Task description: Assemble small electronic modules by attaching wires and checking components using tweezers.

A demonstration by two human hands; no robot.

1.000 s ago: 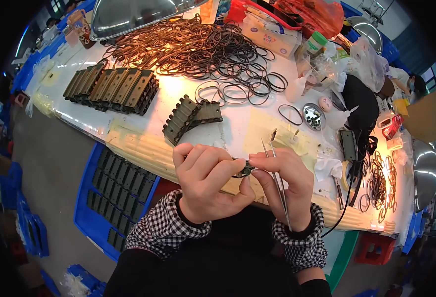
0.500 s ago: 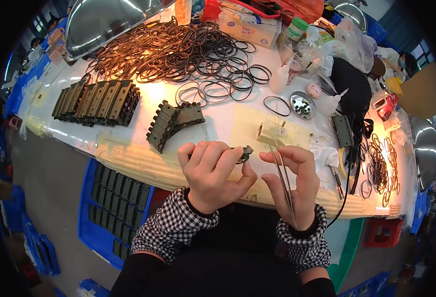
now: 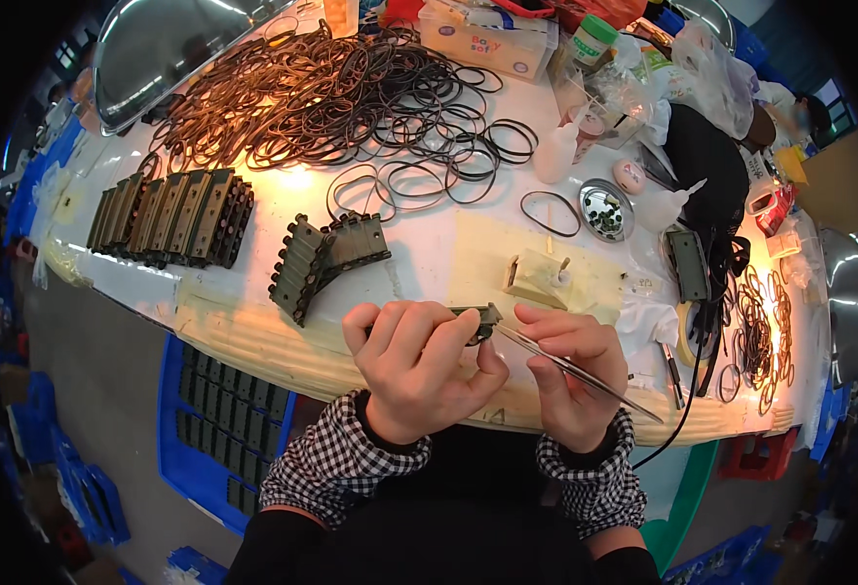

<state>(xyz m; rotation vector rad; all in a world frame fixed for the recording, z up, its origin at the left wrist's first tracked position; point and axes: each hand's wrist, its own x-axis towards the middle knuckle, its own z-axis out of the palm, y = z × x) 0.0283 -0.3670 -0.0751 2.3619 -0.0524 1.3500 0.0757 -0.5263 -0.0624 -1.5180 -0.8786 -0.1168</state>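
My left hand (image 3: 411,366) is closed round a small dark green moulded part (image 3: 488,316); only its right end shows past my fingertips. In my right hand (image 3: 585,390) a pair of metal tweezers (image 3: 633,405) is pinched between thumb and fingers. The tweezers slant, with their tips close to the part's exposed end; whether they touch it or grip anything is too small to tell. Beyond my left hand lie two similar green parts, one ridged part (image 3: 297,273) and another part (image 3: 361,240) leaning together. A cream block (image 3: 540,277) sits beyond my right hand.
A heap of dark rubber rings (image 3: 292,107) covers the back, with a row of green parts (image 3: 171,219) at left. A round metal dish (image 3: 606,210) holds small dark pieces. Right of it lies a black cable bundle (image 3: 706,166). Below the table edge is a blue tray (image 3: 170,429).
The tweezers have swung from near upright to a slant, and their tips have come to the part's end. My right fingers have closed more round them. The view has shifted slightly.
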